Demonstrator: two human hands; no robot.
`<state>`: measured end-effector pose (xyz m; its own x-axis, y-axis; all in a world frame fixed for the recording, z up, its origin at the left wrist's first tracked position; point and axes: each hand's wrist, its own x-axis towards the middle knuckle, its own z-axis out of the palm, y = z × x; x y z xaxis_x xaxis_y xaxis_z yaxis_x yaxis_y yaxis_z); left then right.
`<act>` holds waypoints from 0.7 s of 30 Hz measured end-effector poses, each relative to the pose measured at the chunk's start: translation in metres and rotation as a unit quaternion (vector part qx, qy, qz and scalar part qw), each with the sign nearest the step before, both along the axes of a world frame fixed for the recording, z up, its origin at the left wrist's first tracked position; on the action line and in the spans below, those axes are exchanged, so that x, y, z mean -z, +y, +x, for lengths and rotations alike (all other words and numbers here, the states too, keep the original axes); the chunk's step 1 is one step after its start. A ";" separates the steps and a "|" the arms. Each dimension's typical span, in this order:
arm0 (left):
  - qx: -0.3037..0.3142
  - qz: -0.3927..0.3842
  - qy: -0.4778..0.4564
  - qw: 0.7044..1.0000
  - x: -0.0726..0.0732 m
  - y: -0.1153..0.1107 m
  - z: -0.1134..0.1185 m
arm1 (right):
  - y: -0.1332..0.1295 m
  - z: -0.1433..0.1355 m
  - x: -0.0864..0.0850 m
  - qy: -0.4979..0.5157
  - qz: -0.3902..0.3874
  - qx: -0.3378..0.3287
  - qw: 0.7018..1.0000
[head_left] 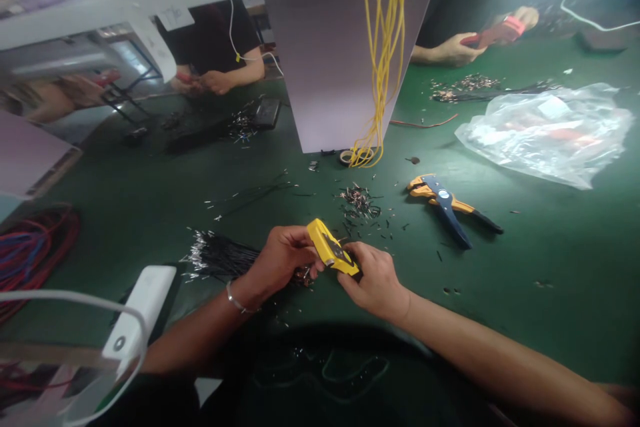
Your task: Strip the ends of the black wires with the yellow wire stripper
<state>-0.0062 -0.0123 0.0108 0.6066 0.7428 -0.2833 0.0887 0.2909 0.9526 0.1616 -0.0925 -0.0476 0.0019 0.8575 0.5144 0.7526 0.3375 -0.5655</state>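
My right hand (373, 278) is closed around the handle of a yellow and black hand tool (331, 250), whose head points up and left. My left hand (287, 257) has its fingers curled at the left side of the tool's head; what its fingertips pinch is too small to make out. Under and beside my left hand lies a bundle of black wires (225, 257) with silvery tips at its left end. Copper-coloured ends show below my left fingers. Beyond the tool sits a small pile of black and copper wire scraps (360, 201).
Blue and orange wire strippers (445, 203) lie at right, before a clear plastic bag (550, 130). Yellow wires (383, 47) hang by a panel (330, 67) over a tape roll. A white power bank (143, 310) is at left. Other people's hands work across the table.
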 end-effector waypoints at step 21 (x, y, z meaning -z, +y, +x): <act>-0.013 -0.091 0.000 0.996 -0.006 0.001 0.008 | 0.010 0.005 0.008 -0.005 -0.027 0.051 0.998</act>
<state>0.0021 -0.0117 0.0166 0.5876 0.6944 -0.4154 0.0789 0.4617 0.8835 0.1667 -0.0829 -0.0554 0.0866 0.8799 0.4672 0.7869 0.2271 -0.5737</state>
